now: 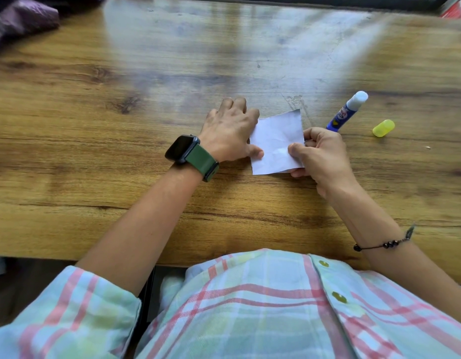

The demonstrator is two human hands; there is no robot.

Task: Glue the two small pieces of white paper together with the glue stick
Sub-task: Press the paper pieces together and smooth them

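creased white paper [276,142] pinched by both hands.

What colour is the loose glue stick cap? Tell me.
Translucent yellow. The cap lies on the wooden table, right of the uncapped glue stick, in the head view.

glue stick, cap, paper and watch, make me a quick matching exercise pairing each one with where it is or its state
Things:
1. glue stick
2. yellow cap
3. white paper
4. watch

Places or states:
A. strapped to the left wrist
B. lying uncapped on the table, white tip pointing away
C. held between both hands
D. lying loose on the table, right of the stick

Pairs: 1-B, 2-D, 3-C, 4-A
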